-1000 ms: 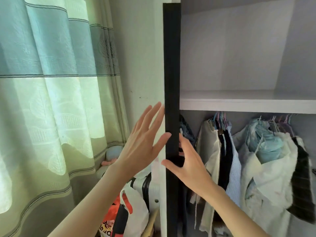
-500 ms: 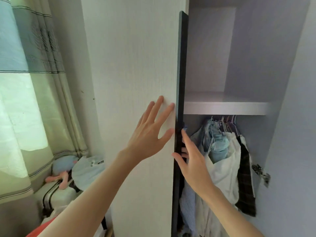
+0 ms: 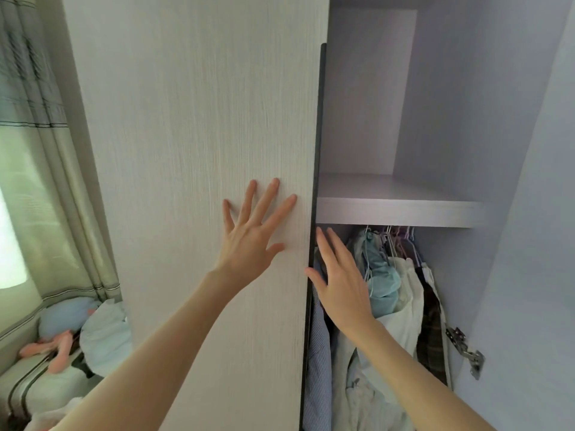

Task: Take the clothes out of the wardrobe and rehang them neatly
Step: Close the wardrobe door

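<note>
Clothes (image 3: 385, 293) are seen hanging crowded together beneath the shelf (image 3: 401, 209) inside the wardrobe, among them a pale blue garment, a cream one, a dark checked one and a striped blue shirt (image 3: 317, 362) lower down; wire hangers (image 3: 395, 236) are bunched at the top. The wardrobe door (image 3: 199, 150) is seen edge-on at the centre, its pale wood-grain face turned to the left. The left hand (image 3: 252, 234) is laid flat against that face with fingers straight and spread. The right hand (image 3: 339, 281) is held open beside the door's dark edge, fingers straight, in front of the clothes, nothing being gripped. A metal hinge (image 3: 463, 353) is fixed on the right inner wall. A curtain (image 3: 46, 150) and soft items are seen at the far left.
</note>
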Demonstrator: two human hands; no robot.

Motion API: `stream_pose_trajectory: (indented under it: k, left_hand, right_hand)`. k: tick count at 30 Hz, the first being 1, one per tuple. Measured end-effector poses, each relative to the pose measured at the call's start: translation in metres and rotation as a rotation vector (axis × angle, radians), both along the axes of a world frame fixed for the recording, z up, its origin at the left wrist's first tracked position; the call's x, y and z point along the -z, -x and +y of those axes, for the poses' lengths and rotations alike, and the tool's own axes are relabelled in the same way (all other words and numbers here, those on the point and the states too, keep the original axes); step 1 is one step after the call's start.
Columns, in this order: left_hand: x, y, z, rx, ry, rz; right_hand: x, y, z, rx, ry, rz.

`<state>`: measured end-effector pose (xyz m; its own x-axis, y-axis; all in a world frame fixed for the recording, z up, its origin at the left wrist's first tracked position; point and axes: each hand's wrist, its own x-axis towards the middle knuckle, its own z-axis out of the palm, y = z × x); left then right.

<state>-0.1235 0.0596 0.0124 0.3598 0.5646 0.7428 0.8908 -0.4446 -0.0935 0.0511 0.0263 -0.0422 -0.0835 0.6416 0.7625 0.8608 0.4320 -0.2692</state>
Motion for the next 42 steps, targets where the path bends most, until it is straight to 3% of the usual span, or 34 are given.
stream_pose_trajectory:
  k: [7,15,19,22,25,31,38,42]
  left_hand:
    - [0.002,0.002,0.045,0.022,-0.074,0.015]
    - [0.006,0.005,0.062,0.031,-0.141,0.04]
    - [0.007,0.005,0.06,0.035,-0.087,0.051]
    - [0.002,-0.001,0.048,0.08,-0.012,-0.045]
    - [0.001,-0.014,0.023,0.186,0.087,-0.168]
    - [0.004,-0.069,-0.042,0.38,0.049,-0.181]
    - [0.005,-0.191,-0.146,0.583,0.055,-0.149]
    - [-0.016,-0.249,-0.202,0.69,0.075,-0.131]
  right_hand:
    - [-0.006,-0.003,0.047,0.191,-0.112,-0.254]
    - [-0.002,-0.003,0.066,0.243,-0.123,-0.285]
    - [-0.004,-0.004,0.06,0.272,-0.067,-0.286]
    - [-0.005,-0.012,0.047,0.347,-0.037,-0.263]
    - [-0.004,-0.029,0.019,0.381,-0.025,-0.203]
    - [-0.019,-0.09,-0.08,0.406,-0.1,-0.093]
    - [-0.029,-0.186,-0.226,0.558,-0.14,-0.233]
    - [-0.051,-0.235,-0.292,0.639,-0.162,-0.196]
